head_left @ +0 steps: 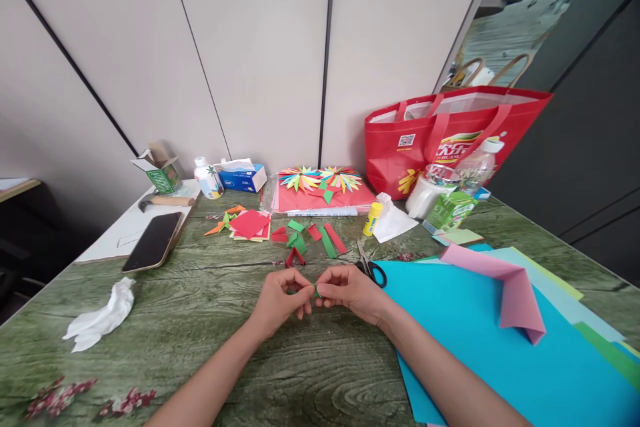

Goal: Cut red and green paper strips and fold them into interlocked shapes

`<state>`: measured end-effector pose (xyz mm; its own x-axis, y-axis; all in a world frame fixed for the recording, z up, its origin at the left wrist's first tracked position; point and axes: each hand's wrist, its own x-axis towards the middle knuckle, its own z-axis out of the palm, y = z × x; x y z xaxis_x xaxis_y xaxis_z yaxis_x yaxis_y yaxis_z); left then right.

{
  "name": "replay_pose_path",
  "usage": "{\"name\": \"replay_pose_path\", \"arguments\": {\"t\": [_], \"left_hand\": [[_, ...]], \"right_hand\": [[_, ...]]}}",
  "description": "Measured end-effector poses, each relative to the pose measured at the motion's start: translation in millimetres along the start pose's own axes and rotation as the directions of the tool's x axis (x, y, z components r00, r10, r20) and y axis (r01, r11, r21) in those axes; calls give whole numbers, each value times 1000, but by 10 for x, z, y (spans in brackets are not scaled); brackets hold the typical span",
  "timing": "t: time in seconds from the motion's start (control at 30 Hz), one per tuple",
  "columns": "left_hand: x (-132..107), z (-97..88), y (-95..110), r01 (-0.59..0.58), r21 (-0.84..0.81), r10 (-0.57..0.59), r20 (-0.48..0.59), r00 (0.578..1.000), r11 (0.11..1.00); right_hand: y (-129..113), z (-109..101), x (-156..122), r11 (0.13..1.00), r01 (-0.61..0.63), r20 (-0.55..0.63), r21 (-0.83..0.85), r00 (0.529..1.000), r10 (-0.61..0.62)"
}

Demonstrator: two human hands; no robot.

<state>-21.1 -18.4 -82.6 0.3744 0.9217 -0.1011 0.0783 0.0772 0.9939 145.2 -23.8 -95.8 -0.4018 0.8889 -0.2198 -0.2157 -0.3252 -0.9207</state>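
Note:
Between the fingertips of my left hand [285, 297] and my right hand [350, 292] is a small piece of green paper [316, 290], mostly hidden by the fingers. Both hands are pinched closed on it, just above the table. Beyond them lie folded green paper pieces [297, 240] and a folded red paper piece [295, 256]. A green paper strip [328, 241] and a red paper strip [336, 239] rest side by side. Black-handled scissors [369, 263] lie close to my right hand, partly behind it.
Blue paper sheets [450, 333] with a folded pink paper [517, 287] cover the right side. A yellow glue stick [372, 219] stands near a red bag [425, 140]. To the left are a phone [153, 240], a hammer [167, 201] and a crumpled tissue [103, 313].

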Motion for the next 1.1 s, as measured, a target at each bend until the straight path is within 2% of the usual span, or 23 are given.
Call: {"name": "replay_pose_path", "arguments": {"t": [0.23, 0.5, 0.87, 1.1], "left_hand": [[-10, 18, 29, 47, -90, -41, 67, 997, 995], [-17, 24, 25, 90, -107, -89, 15, 996, 990], [-19, 20, 2, 75, -134, -70, 38, 997, 988], [-16, 30, 5, 87, -166, -83, 31, 996, 982]], "right_hand": [[36, -32, 27, 996, 41, -36, -78, 998, -44], [50, -31, 46, 993, 60, -44, -98, 997, -65], [47, -15, 35, 987, 73, -78, -141, 993, -85], [65, 8, 48, 995, 64, -103, -73, 992, -71]]}}
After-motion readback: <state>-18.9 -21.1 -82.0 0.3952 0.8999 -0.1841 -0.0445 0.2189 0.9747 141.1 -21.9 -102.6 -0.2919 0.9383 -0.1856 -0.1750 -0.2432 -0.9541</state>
